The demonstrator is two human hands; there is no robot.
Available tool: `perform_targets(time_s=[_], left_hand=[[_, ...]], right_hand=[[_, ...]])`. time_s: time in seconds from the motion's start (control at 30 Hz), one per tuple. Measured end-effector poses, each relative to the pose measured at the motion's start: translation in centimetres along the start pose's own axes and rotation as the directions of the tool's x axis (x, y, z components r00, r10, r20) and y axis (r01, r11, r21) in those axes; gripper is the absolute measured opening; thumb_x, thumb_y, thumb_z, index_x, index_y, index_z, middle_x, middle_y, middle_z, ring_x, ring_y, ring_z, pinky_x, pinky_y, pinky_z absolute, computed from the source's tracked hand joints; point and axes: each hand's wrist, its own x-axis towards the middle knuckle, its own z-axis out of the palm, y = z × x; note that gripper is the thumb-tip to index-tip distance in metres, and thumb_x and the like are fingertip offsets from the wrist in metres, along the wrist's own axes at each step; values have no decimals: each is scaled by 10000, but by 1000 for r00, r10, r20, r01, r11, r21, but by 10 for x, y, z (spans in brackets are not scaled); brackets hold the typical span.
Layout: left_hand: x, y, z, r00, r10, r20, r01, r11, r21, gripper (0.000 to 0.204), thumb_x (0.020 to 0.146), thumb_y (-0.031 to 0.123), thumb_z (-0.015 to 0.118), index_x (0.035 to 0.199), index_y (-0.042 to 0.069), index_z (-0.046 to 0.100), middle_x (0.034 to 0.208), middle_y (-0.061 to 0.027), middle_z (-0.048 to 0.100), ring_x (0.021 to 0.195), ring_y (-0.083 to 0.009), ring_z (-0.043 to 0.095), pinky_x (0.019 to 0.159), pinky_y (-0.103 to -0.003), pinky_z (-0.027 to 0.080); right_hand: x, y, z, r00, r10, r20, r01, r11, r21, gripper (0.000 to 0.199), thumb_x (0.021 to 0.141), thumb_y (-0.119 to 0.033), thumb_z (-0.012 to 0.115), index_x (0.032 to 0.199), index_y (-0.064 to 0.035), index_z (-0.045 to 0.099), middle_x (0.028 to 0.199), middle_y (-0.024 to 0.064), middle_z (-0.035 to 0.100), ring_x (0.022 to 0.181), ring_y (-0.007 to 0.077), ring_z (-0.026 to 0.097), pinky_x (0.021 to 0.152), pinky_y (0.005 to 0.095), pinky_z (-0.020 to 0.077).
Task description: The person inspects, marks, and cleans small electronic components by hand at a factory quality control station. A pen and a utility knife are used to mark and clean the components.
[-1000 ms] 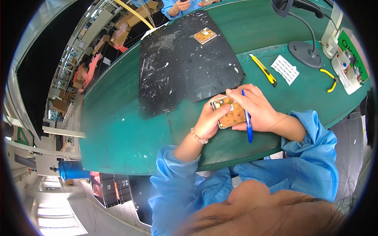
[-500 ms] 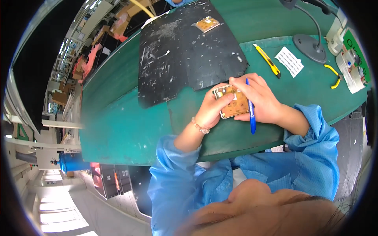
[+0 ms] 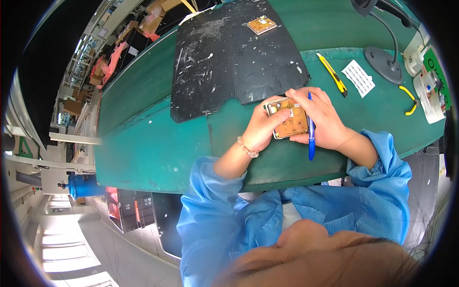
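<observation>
A small tan circuit board (image 3: 288, 122) is held just above the green bench (image 3: 153, 148), near its front edge. It is pinched at its left end by the left hand (image 3: 262, 130), thumb on top. The right hand (image 3: 325, 122) cups its right side, fingers curled, with a blue pen (image 3: 311, 129) gripped alongside. Behind lies a scuffed black mat (image 3: 229, 52) bearing a second board (image 3: 261, 24). To the right lie a yellow knife (image 3: 332, 73), a paper slip (image 3: 358, 78) and a round lamp base (image 3: 383, 64). Shelving is seen far left.

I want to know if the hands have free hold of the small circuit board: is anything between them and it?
Nothing visible does. The left hand and right hand both grip the tan circuit board directly over the green table. The blue pen lies in the right hand beside the board, not across it.
</observation>
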Motion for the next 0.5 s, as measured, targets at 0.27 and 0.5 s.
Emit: perform_targets(time_s=[0.27,0.5], left_hand=[[5,12,3,978,140,-152,-132,989,64,274,902,114,615,1136,-10,548,1063,-93,630,970,-158,629,823,-300,525],[66,4,31,990,87,109,-107,976,191,289,918,112,580,1174,-14,535,1074,-110,623,970,-171,631,800,-311,531]], right_hand=[[0,4,-12,972,-41,-229,42,999,-1,880,593,-119,808,1377,-83,410,1385,147,487,1217,352,470,1010,459,360],[-9,-9,-24,906,-176,-384,192,981,3,734,597,-108,786,1281,-114,520,1196,123,577,1168,359,499,957,491,383]])
